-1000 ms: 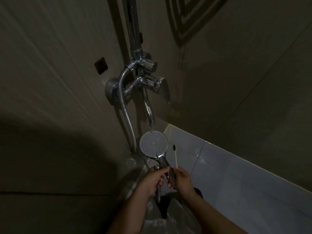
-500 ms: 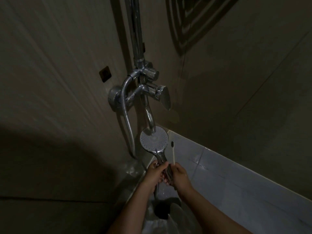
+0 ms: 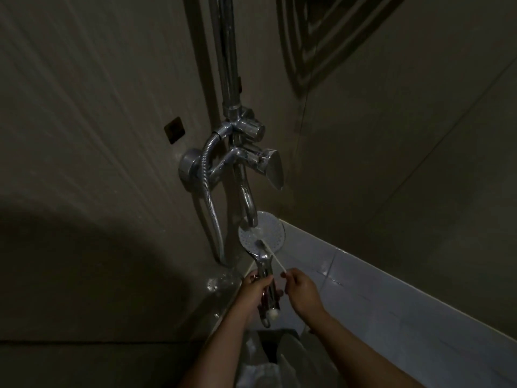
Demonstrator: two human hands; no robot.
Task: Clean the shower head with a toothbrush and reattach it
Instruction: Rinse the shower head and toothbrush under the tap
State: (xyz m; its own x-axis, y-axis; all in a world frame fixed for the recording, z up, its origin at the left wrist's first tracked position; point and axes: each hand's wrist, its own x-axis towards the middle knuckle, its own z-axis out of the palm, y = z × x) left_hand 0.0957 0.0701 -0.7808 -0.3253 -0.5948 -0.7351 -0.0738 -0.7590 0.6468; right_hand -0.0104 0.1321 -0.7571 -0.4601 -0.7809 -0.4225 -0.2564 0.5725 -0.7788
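Observation:
The round chrome shower head [image 3: 265,233] faces up at me, just under the tap spout [image 3: 249,205]. My left hand [image 3: 256,292] grips its chrome handle low down. My right hand [image 3: 302,292] pinches the end of a thin white toothbrush [image 3: 275,260], which slants up to the left. Its dark bristle end rests on the lower part of the spray face. The ribbed metal hose [image 3: 208,197] hangs from the mixer down the wall.
The chrome mixer valve with its lever [image 3: 268,163] and the vertical riser pipe [image 3: 228,51] stand right above the shower head. Dark tiled walls meet in the corner; a pale tiled ledge [image 3: 391,303] runs to the right. Light clothing [image 3: 268,365] lies below my arms.
The toothbrush, upright beside the head before, has tilted left so its bristles lie on the spray face. My right hand has come off the handle. The shower head sits closer under the spout.

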